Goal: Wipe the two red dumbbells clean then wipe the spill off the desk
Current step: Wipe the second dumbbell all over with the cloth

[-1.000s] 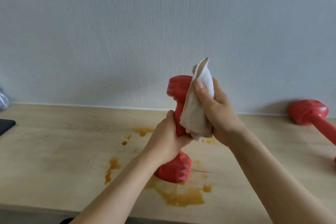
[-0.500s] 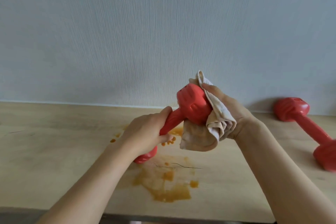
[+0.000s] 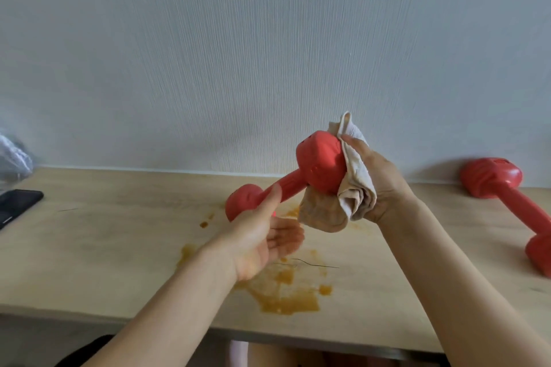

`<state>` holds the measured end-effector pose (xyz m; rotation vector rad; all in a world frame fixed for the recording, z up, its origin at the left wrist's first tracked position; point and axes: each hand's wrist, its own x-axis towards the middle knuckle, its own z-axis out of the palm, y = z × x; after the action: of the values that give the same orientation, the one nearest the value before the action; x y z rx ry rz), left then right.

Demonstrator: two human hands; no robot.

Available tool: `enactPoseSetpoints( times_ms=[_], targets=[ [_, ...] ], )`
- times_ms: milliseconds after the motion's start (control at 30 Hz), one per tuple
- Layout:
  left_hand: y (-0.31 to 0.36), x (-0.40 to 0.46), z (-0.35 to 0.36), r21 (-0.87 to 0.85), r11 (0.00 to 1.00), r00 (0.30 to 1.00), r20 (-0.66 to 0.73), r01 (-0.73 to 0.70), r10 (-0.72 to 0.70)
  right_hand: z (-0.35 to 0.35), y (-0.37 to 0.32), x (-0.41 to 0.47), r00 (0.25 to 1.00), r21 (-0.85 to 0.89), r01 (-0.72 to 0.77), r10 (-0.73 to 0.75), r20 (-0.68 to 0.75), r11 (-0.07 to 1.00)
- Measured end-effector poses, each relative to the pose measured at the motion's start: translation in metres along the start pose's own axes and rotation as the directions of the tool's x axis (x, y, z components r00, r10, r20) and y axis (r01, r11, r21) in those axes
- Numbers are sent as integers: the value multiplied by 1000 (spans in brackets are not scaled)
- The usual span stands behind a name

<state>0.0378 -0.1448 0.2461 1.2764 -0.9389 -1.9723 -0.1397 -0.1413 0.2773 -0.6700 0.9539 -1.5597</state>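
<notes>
Your left hand (image 3: pixel 262 235) lies palm-up, fingers straight, under the red dumbbell (image 3: pixel 298 179); your right hand (image 3: pixel 378 185) clutches the stained cloth (image 3: pixel 337 202) against its head.

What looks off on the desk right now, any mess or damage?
An orange-brown spill spreads in blotches across the desk near its front edge, unwiped. A thin dark line, a scratch or stray hair, crosses it. The cloth looks stained tan at its lower part.
</notes>
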Motion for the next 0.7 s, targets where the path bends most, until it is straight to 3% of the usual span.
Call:
enactPoseSetpoints(
  times_ms=[133,267,433,533,633,700],
  targets=[
    [12,20,3,-528,849,999,-12,32,-45,3,2,-10,999,-75,21,-18,36,997],
    [19,20,9,-674,738,999,25,32,-20,3,3,-13,992,-134,55,-39,119,989],
    [30,22,16,-672,740,993,63,-29,97,-4,-4,-5,993,-150,37,-19,115,988],
    [39,28,19,-659,741,982,19,-130,190,-11,-11,-2,998,-19,45,-44,54,999],
    [47,32,20,-441,818,927,-113,-369,358,-17,-20,0,970,157,-8,-30,242,988],
    [53,26,20,-178,839,858,-115,-513,500,-11,-24,-3,889,230,-28,-80,450,973]
  ],
)
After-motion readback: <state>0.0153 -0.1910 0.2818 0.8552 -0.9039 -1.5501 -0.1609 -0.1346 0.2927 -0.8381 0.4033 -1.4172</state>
